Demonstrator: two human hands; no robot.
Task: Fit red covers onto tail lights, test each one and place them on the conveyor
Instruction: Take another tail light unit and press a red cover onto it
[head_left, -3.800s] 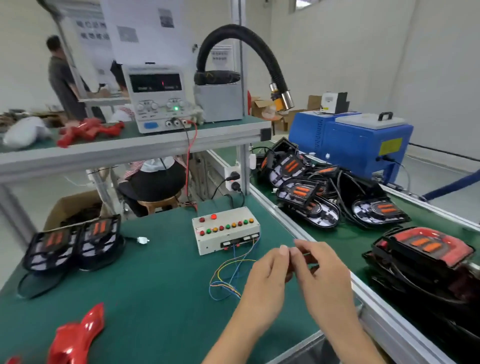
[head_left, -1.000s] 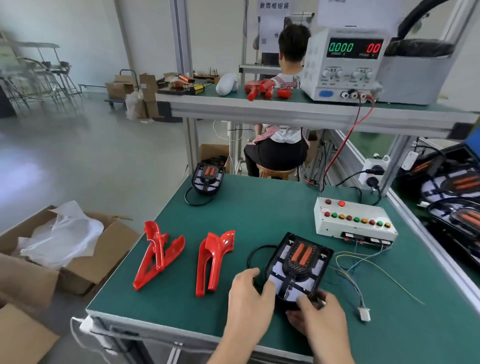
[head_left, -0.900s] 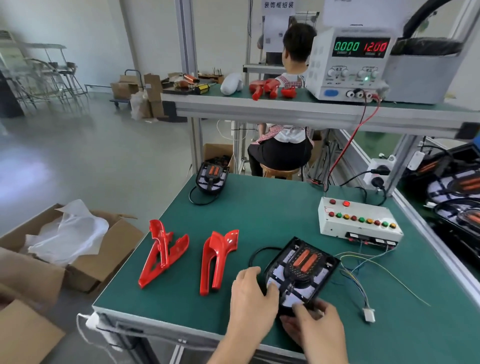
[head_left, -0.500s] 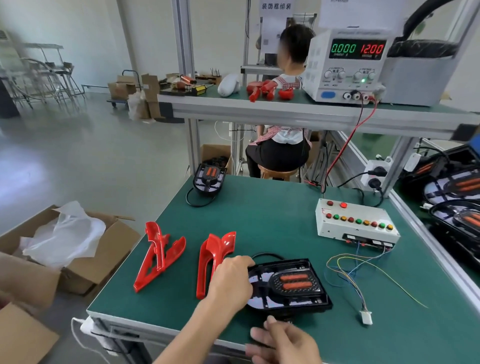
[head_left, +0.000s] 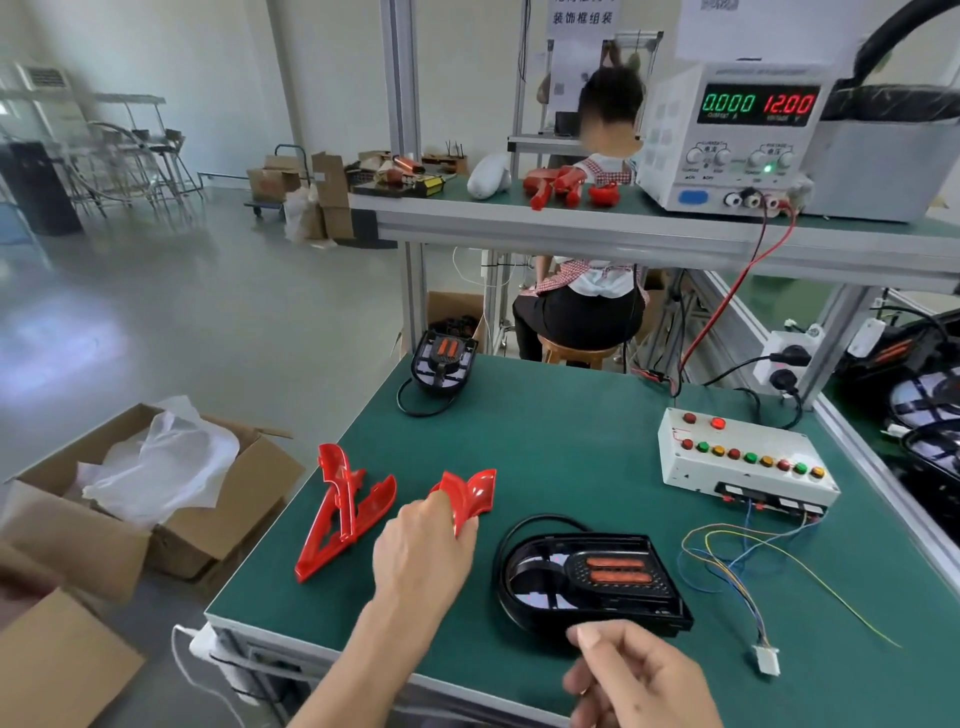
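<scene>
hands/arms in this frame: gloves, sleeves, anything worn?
Both bare: no gloves on the left hand or the right hand. The left forearm shows no sleeve up to the frame edge. No watch or wristband visible; whether a ring is worn cannot be told.

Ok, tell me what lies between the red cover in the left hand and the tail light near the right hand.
Nothing visible. The left hand grips the red cover, and only bare green mat separates it from the tail light. The light's black cable loops along its near-left edge, hugging the housing rather than crossing the path.
</scene>
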